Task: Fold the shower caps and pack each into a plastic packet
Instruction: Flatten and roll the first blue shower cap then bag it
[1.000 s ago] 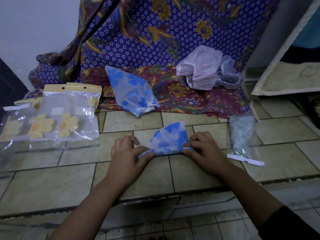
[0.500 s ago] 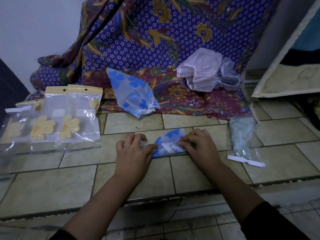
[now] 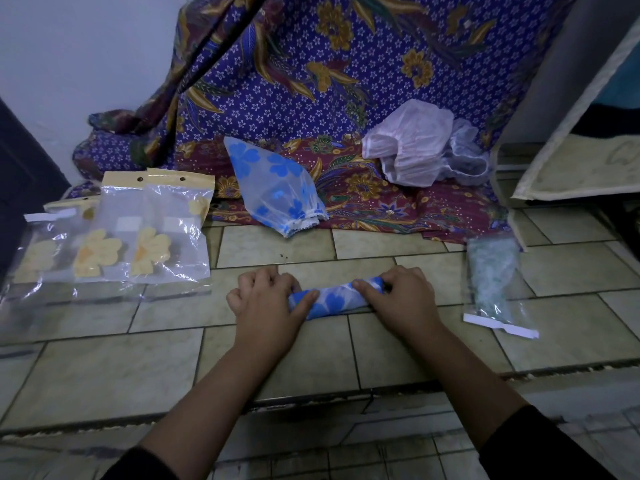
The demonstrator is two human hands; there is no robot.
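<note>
A blue-flowered shower cap lies rolled into a narrow strip on the tiled floor in front of me. My left hand grips its left end with curled fingers, thumb on the roll. My right hand grips its right end the same way. A second blue-flowered cap lies loose on the batik cloth behind. A pink cap and a pale clear cap are heaped at the back right. Packets holding yellow-flowered caps lie at the left. A packet with a green cap lies at the right.
Purple and maroon batik cloth drapes the back and spreads onto the floor. A white wall is at the left. A pale board leans at the right. The tiled ledge drops to a lower step near me.
The cap was a flat triangle under my fingers a second ago. Both hands have rolled it away from me into a tight narrow strip and now hold its two ends.
</note>
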